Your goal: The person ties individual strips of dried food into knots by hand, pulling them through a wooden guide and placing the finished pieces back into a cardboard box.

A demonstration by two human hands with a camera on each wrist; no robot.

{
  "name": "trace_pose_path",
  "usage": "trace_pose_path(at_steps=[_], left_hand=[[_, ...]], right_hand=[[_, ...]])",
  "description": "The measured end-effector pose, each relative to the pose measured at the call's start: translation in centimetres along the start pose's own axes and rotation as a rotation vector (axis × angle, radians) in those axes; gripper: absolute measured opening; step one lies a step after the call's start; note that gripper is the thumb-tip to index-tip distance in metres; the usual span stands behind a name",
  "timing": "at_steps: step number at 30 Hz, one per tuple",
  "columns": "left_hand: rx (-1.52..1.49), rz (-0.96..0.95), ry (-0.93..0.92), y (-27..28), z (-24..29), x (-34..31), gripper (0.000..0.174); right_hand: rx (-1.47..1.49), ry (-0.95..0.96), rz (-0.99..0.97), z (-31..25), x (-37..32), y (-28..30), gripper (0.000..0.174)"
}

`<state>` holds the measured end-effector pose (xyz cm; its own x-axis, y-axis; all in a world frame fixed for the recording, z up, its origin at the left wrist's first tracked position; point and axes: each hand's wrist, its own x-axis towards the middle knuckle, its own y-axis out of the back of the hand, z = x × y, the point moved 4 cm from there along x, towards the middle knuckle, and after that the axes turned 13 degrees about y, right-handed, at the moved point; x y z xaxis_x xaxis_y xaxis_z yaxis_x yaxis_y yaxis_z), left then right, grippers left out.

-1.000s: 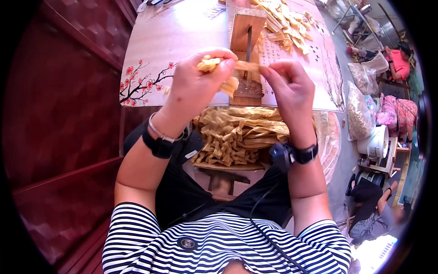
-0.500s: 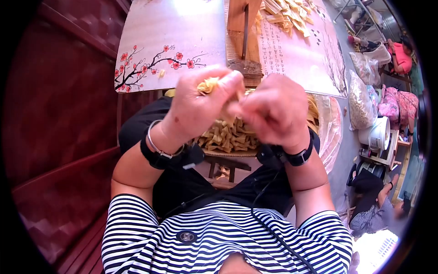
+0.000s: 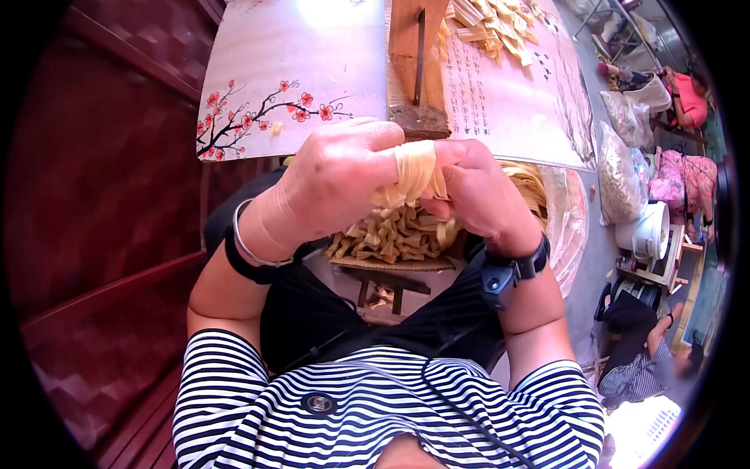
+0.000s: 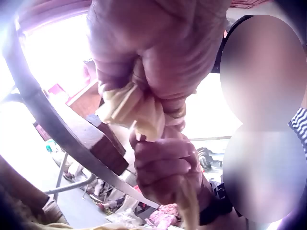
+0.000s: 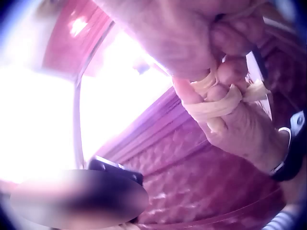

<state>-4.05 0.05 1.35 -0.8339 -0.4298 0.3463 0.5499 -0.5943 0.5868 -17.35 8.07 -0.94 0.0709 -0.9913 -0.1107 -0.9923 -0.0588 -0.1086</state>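
A pale yellow strip that looks like tofu skin (image 3: 416, 166) is looped round the fingers of my left hand (image 3: 332, 180). Those fingers hold it bunched, and its folds show below the palm in the left wrist view. Close against it, my right hand (image 3: 480, 187) pinches the strip at the loop, fingers curled. A loose tail (image 4: 188, 203) hangs below the right hand. The right wrist view shows the loop (image 5: 218, 108) crossing the left fingers. Both hands are in front of the table edge, over a heap of knotted strips (image 3: 391, 234), partly hiding it.
A wooden stand with a slot (image 3: 418, 70) is at the front of the flower-printed table (image 3: 258, 70). Cut strips (image 3: 492, 31) are piled at the back right. Long strips (image 3: 527, 184) lie beside the knots. Filled bags (image 3: 621, 176), a white bucket (image 3: 644, 227) and seated people are to the right.
The strip was stretched between both hands near the stand; the hands came down toward me and together. The left hand has turned, and the strip now wraps over its fingers.
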Motion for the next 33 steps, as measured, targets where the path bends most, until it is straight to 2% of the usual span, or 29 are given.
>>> trace_pose_path(at_steps=[2,3,4,7,9,10,13,14,17,21,22,25,26,29,30,33], left_hand=[[0.165,0.045,-0.165,0.3,0.3,-0.1,0.026],[0.136,0.085,-0.197,0.5,0.5,-0.1,0.025],[0.110,0.130,-0.230,0.7,0.7,-0.1,0.024],[0.148,0.313,-0.289,0.9,0.5,-0.6,0.024],[0.212,0.428,-0.294,0.7,0.2,-0.9,0.025],[0.203,0.454,-0.271,0.9,0.4,-0.9,0.033],[0.066,0.351,-0.016,0.5,0.4,-0.5,0.032],[-0.073,0.239,0.069,0.4,0.4,-0.5,0.028],[-0.057,-0.033,0.160,0.9,0.5,-0.7,0.027],[0.095,0.073,0.172,-0.4,0.2,-1.2,0.017],[0.075,0.100,0.159,-0.3,0.2,-1.1,0.011],[-0.202,0.141,0.032,0.9,0.8,-0.2,0.005],[-0.212,0.152,0.003,1.2,0.7,-0.2,0.005],[-0.511,0.188,0.139,2.4,0.6,-0.6,0.011],[-0.597,0.194,0.179,2.7,0.6,-0.8,0.015],[-0.854,0.254,0.220,3.2,-0.1,-1.7,0.023]], right_hand=[[0.386,-0.109,-0.069,2.2,-0.1,-0.7,0.023],[0.576,-0.163,-0.106,2.6,-0.1,-1.3,0.022],[0.646,-0.179,-0.124,1.8,-0.3,-1.9,0.019],[0.849,-0.153,0.148,2.5,0.2,-2.9,0.017],[0.695,0.041,0.258,2.3,0.4,-2.0,0.017],[0.618,0.137,0.316,2.0,0.3,-1.6,0.018],[0.295,0.325,0.525,0.9,-0.4,-1.1,0.018],[0.151,0.432,0.525,0.3,-0.9,-1.0,0.020],[-0.177,0.459,0.337,-0.4,-1.1,-0.7,0.021],[-0.848,0.577,0.195,-0.8,-0.5,-1.5,0.017],[-0.835,0.471,0.180,-0.9,-0.6,-1.4,0.021],[-0.396,0.283,0.151,-1.2,-0.6,-1.2,0.031],[-0.236,0.227,0.072,-0.8,-0.7,-1.2,0.034],[0.251,0.058,-0.169,0.9,-0.9,-1.2,0.044],[0.432,0.039,-0.139,1.4,-1.2,-1.8,0.044],[0.706,0.006,-0.170,2.1,-1.0,-1.5,0.044]])
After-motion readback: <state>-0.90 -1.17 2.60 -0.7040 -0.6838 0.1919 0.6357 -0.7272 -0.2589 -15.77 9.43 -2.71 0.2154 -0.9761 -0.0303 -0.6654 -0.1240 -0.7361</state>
